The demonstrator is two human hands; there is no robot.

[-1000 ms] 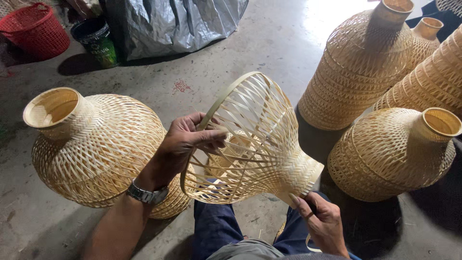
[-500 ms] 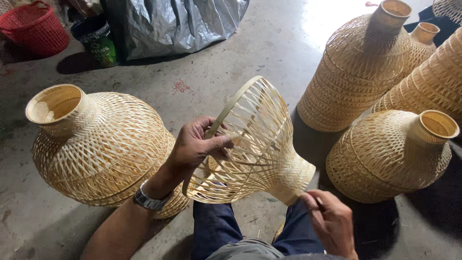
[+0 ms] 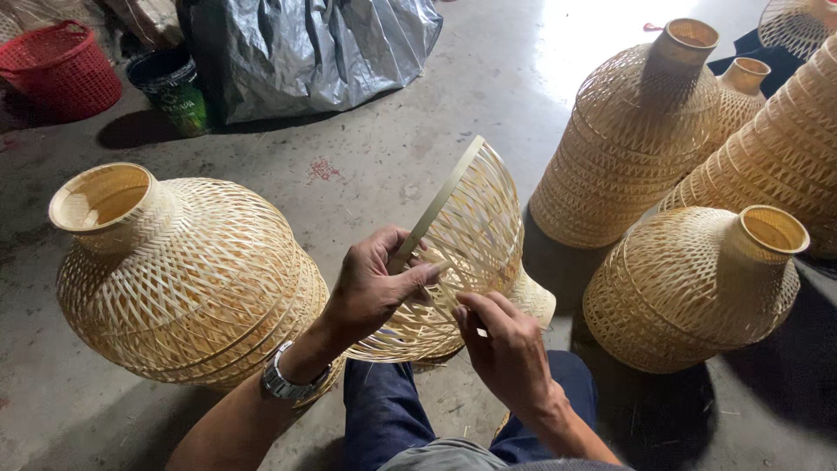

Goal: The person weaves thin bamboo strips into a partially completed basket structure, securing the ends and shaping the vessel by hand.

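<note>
A woven bamboo lampshade (image 3: 475,235) is held over my lap, its wide rim tilted up toward the camera. My left hand (image 3: 375,283), with a wristwatch, grips the rim at its lower left, thumb across the weave. My right hand (image 3: 501,344) has come up to the shade's lower side, fingers pinched on a thin strip of the weave. The narrow neck (image 3: 536,301) of the shade shows just behind my right hand.
A finished woven shade (image 3: 183,279) lies at my left, another (image 3: 697,283) at my right, with taller stacked ones (image 3: 636,131) behind. A red basket (image 3: 61,70), a dark bucket (image 3: 174,87) and a grey plastic sack (image 3: 323,52) stand at the back on the concrete floor.
My right hand rose from beside my knee up to the shade's weave. The shade turned, its rim now more edge-on, and my left hand shifted its grip along the rim.
</note>
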